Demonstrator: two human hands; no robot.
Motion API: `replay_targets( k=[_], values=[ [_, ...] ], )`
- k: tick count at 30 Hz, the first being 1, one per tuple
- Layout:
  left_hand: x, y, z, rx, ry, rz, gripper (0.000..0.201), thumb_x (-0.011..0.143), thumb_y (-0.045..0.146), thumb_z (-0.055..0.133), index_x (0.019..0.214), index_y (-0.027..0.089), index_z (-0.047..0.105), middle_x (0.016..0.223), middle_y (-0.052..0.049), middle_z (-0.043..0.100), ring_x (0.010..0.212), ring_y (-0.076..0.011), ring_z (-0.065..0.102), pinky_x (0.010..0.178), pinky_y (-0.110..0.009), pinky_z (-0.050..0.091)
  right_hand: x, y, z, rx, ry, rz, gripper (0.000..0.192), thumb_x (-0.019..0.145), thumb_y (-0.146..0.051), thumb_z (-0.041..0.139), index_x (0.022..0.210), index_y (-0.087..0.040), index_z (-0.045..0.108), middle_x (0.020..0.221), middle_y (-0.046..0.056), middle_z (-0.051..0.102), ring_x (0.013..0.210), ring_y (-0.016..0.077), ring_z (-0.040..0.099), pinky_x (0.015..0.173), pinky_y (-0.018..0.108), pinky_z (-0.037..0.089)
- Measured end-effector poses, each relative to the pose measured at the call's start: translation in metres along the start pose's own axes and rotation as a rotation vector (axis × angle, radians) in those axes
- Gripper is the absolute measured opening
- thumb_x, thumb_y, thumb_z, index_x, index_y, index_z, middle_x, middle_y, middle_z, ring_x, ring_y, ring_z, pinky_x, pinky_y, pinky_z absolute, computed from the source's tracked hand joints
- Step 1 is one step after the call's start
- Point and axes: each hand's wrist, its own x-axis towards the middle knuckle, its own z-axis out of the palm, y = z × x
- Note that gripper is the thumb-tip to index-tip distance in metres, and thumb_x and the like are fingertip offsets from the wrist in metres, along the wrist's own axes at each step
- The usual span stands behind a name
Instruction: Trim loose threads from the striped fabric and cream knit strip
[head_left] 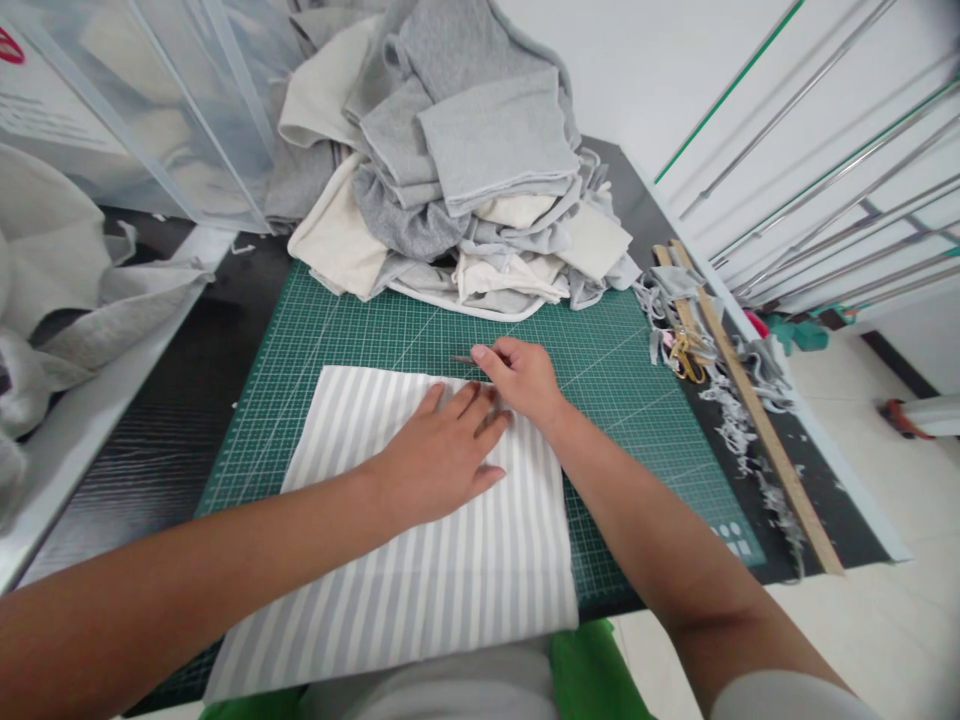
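Observation:
A white-and-grey striped cloth (420, 560) lies flat on a green cutting mat (615, 370). My left hand (439, 455) rests palm down on the cloth, fingers spread, pressing it near its far edge. My right hand (521, 380) is closed at the cloth's far right corner around a small thin metal tool (463, 359), whose dark tip pokes out to the left over the mat. What kind of tool it is cannot be made out.
A heap of grey and cream fabric pieces (457, 170) sits at the mat's far edge. A wooden ruler (757, 415), scissors with yellow handles (684, 355) and grey fabric scraps (739, 420) lie to the right. Clear plastic bags (135, 100) stand at far left.

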Motion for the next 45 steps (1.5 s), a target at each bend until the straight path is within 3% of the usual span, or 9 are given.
replay_targets(
  k=[6,12,16,26,30,37,45],
  values=[
    [-0.02,-0.039,0.002,0.083,0.009,-0.102,0.053,0.096,0.049,0.04,0.14,0.02,0.043,0.149,-0.015,0.039,0.138,-0.033,0.033,0.111,-0.06,0.02,0.001,0.006,0.001,0.131,0.068,-0.034,0.054,0.089,-0.064,0.041,0.057,-0.02,0.039,0.053,-0.004,0.045,0.054,0.0093,0.041,0.053,0.024,0.027],
    [-0.057,-0.07,0.008,0.1,0.035,-0.104,0.053,0.095,0.05,0.04,0.139,0.02,0.045,0.151,-0.013,0.036,0.141,-0.0315,0.03,0.113,-0.055,0.022,0.001,0.01,0.002,0.116,0.052,-0.091,0.053,0.089,-0.063,0.043,0.058,-0.02,0.046,0.053,-0.004,0.046,0.053,0.0096,0.043,0.053,0.025,0.027],
    [-0.059,-0.062,0.011,0.105,0.055,-0.177,0.054,0.095,0.049,0.04,0.14,0.019,0.044,0.151,-0.014,0.036,0.141,-0.0328,0.028,0.114,-0.056,0.021,-0.002,0.009,0.003,0.003,0.047,-0.144,0.051,0.089,-0.061,0.044,0.062,-0.019,0.055,0.054,-0.001,0.054,0.053,0.0108,0.048,0.055,0.025,0.029],
    [-0.03,-0.014,0.015,0.046,0.115,-0.281,0.056,0.094,0.049,0.04,0.139,0.017,0.043,0.15,-0.018,0.034,0.141,-0.037,0.027,0.111,-0.062,0.022,-0.003,0.035,-0.015,-0.324,0.029,-0.186,0.049,0.089,-0.059,0.044,0.07,-0.019,0.064,0.06,0.002,0.064,0.058,0.0146,0.056,0.057,0.027,0.028],
    [-0.025,-0.003,0.011,0.028,0.127,-0.166,0.051,0.094,0.049,0.041,0.134,0.018,0.048,0.15,-0.016,0.035,0.142,-0.0362,0.025,0.112,-0.061,0.018,-0.002,0.028,-0.02,-0.345,0.028,-0.127,0.049,0.089,-0.059,0.043,0.071,-0.019,0.065,0.062,0.002,0.065,0.059,0.0143,0.056,0.057,0.027,0.028],
    [-0.007,0.004,0.006,-0.01,0.078,0.055,0.049,0.093,0.05,0.044,0.127,0.015,0.053,0.136,-0.016,0.049,0.133,-0.032,0.038,0.114,-0.052,0.022,0.007,-0.013,-0.021,-0.194,-0.082,-0.099,0.055,0.089,-0.061,0.042,0.056,-0.019,0.054,0.053,-0.001,0.053,0.052,0.0104,0.042,0.052,0.028,0.022],
    [0.003,-0.008,0.011,-0.099,0.089,0.102,0.047,0.093,0.045,0.046,0.128,0.015,0.052,0.135,-0.013,0.05,0.133,-0.0298,0.038,0.114,-0.048,0.024,0.011,0.003,-0.009,-0.15,-0.155,-0.096,0.056,0.088,-0.061,0.043,0.052,-0.018,0.048,0.052,-0.002,0.049,0.051,0.0092,0.037,0.053,0.028,0.02]
  ],
)
